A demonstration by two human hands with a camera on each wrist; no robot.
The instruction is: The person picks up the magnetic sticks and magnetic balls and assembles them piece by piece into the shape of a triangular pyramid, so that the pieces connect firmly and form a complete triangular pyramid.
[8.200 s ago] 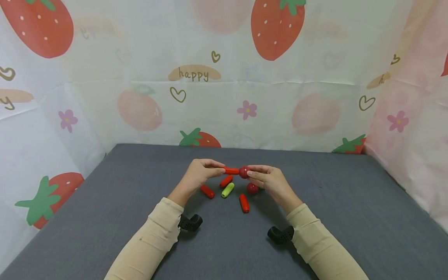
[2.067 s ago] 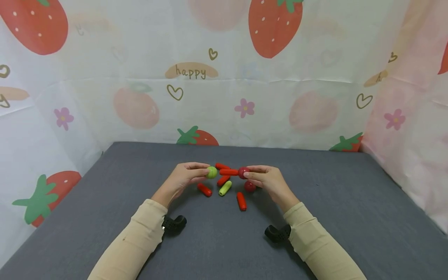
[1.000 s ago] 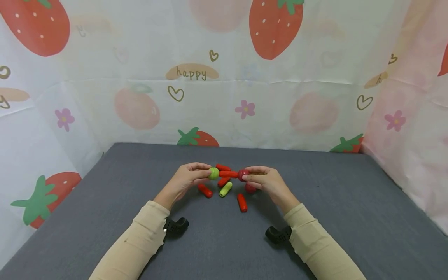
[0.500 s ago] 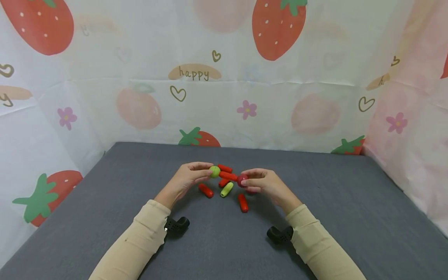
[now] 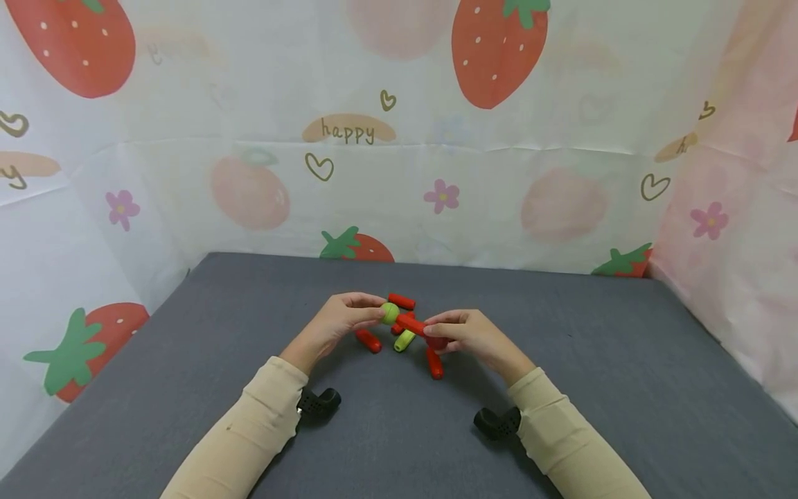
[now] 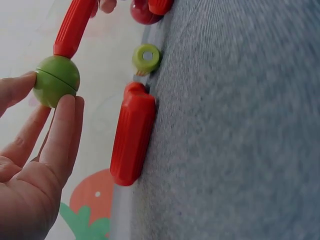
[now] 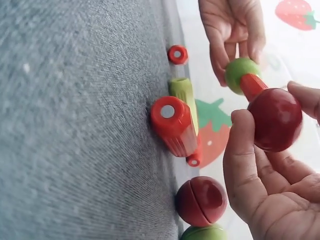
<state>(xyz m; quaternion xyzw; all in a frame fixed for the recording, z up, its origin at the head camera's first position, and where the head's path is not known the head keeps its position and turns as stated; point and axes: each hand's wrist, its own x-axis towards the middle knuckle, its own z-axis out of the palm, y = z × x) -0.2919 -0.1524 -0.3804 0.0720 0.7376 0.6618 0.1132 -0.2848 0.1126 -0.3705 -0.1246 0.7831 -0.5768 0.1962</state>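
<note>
My left hand [image 5: 339,326] pinches a green ball [image 6: 56,81] between thumb and fingers. A red ribbed magnetic rod [image 5: 409,324] runs from that ball to a dark red ball [image 7: 275,120], which my right hand [image 5: 483,343] grips with its fingertips. The three pieces are joined in a line above the table, sloping down to the right in the head view. Below lie a red rod [image 6: 133,135] and a yellow-green rod [image 5: 404,341], the latter partly hidden by the joined piece in the head view.
More red rods [image 5: 369,340] lie scattered on the grey cloth-covered table [image 5: 405,430]. Near my right hand rest a second dark red ball [image 7: 201,201] and another green ball [image 7: 205,234]. A strawberry-print curtain [image 5: 374,187] stands behind.
My left hand earlier held the red rod's end, then a green ball apart from it. The ball then met the rod's end. Since then the right end has dropped, tilting the piece.
</note>
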